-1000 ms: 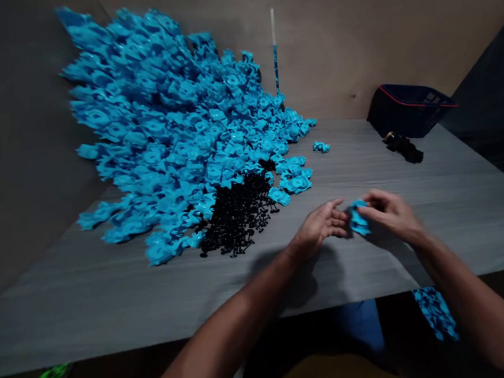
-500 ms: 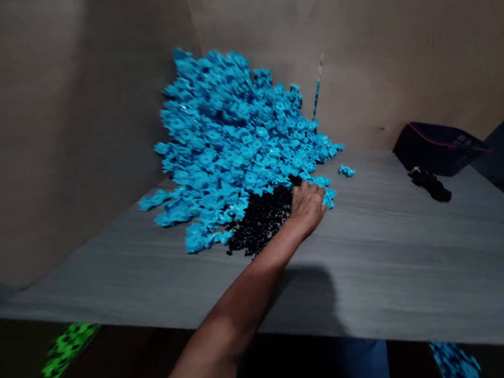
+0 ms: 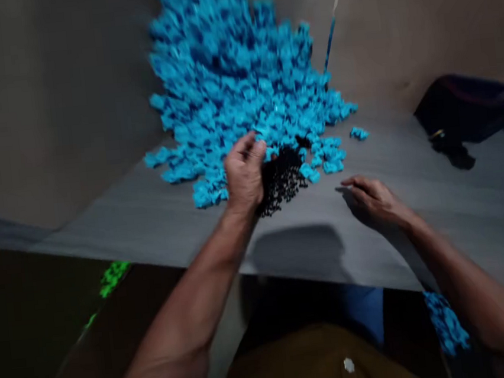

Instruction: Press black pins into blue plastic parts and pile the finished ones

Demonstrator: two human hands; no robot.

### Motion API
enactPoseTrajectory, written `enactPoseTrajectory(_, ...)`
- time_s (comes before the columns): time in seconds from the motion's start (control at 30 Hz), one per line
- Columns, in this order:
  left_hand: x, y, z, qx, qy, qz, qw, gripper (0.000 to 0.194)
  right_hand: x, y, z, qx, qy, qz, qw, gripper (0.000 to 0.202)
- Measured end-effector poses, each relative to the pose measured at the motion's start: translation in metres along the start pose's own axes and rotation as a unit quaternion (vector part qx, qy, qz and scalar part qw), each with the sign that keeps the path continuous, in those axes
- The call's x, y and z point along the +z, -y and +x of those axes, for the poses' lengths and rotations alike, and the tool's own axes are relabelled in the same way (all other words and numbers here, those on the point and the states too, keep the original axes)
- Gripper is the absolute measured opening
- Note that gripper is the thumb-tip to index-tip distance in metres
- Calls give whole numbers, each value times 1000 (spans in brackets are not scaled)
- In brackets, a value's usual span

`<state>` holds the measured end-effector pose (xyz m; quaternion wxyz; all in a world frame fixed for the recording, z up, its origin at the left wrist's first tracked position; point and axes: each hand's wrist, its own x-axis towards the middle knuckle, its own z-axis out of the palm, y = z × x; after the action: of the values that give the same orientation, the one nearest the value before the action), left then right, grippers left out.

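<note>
Blue pieces: glossy, wavy-edged, heaped on the grey bench behind black, thin-stemmed bits. Left hand: at the heap's near edge, thumb and fingers close together; grip contents unclear. Right hand: low over bare bench, fingers bent, grip unclear.

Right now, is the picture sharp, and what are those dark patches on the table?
In the head view, everything looks soft: the blue pile is smeared, perhaps by camera motion; a rounded shadow lies on the table between the forearms, another beside the right hand; dim light hides the dark container's detail.
</note>
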<state>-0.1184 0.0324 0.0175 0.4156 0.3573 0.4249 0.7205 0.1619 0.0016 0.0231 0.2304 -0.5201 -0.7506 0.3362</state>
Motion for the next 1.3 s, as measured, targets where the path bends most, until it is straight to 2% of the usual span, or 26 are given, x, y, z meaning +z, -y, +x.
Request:
enactPoseTrajectory(0.07,-36,-15,-21,62,19,138,988,39,21,-1,10,-32,11,-71,997,33)
enactPoseTrajectory(0.13,-67,-27,-51,84,79,266,957,38,36,5,16,-67,21,-130,989,37)
enactPoseTrajectory(0.17,-79,-29,-66,89,128,307,939,38,43,10,19,-91,19,-155,984,42)
enactPoseTrajectory(0.2,-90,-29,-79,105,197,349,910,39,50,17,23,-119,11,-181,976,49)
enactPoseTrajectory(0.27,-104,-20,-94,184,301,419,837,37,64,30,35,-184,-11,-237,954,63)
enactPoseTrajectory(0.33,-112,-7,-90,253,369,468,762,37,79,42,50,-237,-20,-293,926,73)
enactPoseTrajectory(0.37,-114,-1,-82,269,394,484,734,39,87,47,57,-256,-19,-315,914,75)
enactPoseTrajectory(0.4,-114,3,-72,272,416,494,713,42,94,49,65,-270,-14,-333,903,75)
enactPoseTrajectory(0.47,-112,8,-51,249,455,505,690,47,105,50,80,-282,-4,-360,889,72)
enactPoseTrajectory(0.6,-95,11,-24,222,468,511,686,49,107,38,99,-269,-11,-382,884,66)
enactPoseTrajectory(0.83,-59,28,-13,234,439,543,676,46,94,18,117,-250,-40,-374,892,61)
enactPoseTrajectory(0.97,-60,34,-12,291,409,551,667,48,86,20,114,-259,-58,-350,898,62)
enactPoseTrajectory(1.07,-69,41,-12,361,378,532,666,46,69,9,91,-237,-109,-294,920,62)
enactPoseTrajectory(1.13,-71,46,-16,396,353,511,676,49,55,-16,65,-193,-142,-238,941,56)
enactPoseTrajectory(1.2,-65,49,-27,394,347,488,697,51,43,-59,37,-158,-164,-185,956,56)
enactPoseTrajectory(1.23,-57,50,-36,375,352,478,712,52,38,-85,27,-129,-178,-170,960,58)
enactPoseTrajectory(1.3,-31,54,-56,299,334,457,768,55,30,-136,18,-105,-188,-143,966,62)
